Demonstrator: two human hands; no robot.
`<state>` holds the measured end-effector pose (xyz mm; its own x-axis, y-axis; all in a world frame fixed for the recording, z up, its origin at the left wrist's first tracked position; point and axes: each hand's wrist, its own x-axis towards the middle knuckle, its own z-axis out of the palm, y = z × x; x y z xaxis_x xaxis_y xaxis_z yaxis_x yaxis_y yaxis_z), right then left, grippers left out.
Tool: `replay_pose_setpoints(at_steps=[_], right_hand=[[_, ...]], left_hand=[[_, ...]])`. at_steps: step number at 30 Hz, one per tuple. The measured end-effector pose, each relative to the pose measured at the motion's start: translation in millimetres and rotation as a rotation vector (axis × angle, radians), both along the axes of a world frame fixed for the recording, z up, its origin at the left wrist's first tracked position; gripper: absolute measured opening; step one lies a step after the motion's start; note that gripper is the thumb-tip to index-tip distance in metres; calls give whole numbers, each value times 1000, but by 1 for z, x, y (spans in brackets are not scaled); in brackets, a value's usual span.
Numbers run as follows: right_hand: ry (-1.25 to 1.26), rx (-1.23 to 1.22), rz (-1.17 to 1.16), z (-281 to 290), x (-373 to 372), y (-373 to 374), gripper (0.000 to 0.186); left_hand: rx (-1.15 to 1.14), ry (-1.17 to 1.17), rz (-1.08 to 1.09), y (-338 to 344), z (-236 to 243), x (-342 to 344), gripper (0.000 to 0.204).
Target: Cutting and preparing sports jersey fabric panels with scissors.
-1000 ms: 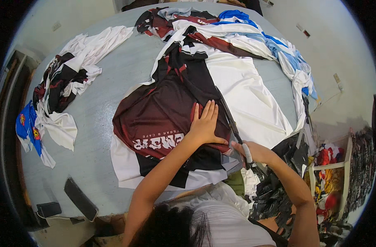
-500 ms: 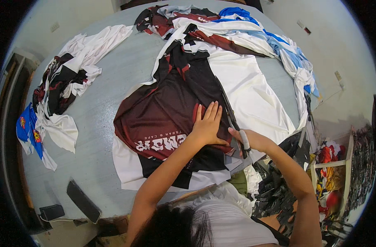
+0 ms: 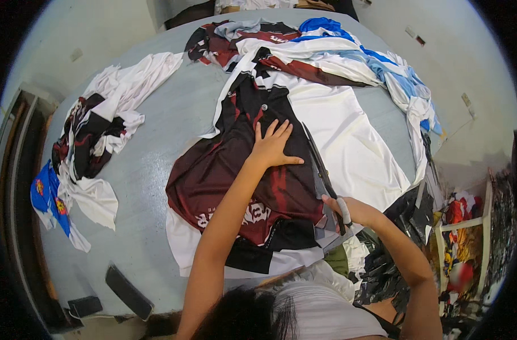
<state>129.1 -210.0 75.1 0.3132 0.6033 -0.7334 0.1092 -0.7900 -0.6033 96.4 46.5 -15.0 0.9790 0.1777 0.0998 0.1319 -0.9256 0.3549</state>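
Note:
A maroon and black printed fabric piece is spread in front of me, with white fabric reaching out from its right side. My left hand lies on the dark cloth, fingers spread and palm down. At the right edge of that cloth, my right hand is closed around the handles of long dark scissors. The scissor blades point away from me along the border between the dark and white cloth. A light wrapping covers part of the handle.
On the left of the grey-blue table lies a heap of white, black and blue fabric. More fabric is bunched along the far edge. Dark blocks sit near left. Black plastic and a shelf stand right.
My left hand has slid away from me, farther up the dark cloth, with its fingers still spread. My right hand stays on the scissors at the cloth's right edge. The whole view has shifted slightly.

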Motion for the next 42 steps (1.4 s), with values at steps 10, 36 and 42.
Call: replay_pose_setpoints(at_steps=[10,36,42], right_hand=[[-254,-112,130,-3,-8,-4,68],[-162,-31,-21,-1,-14,15,68],[-163,1,-25,-2,-18,13,67]], left_hand=[[32,-58,84,-8,-10,-10,116],[33,-46,93,-11,-8,-13,117],[41,-46,102,-11,-8,-13,117]])
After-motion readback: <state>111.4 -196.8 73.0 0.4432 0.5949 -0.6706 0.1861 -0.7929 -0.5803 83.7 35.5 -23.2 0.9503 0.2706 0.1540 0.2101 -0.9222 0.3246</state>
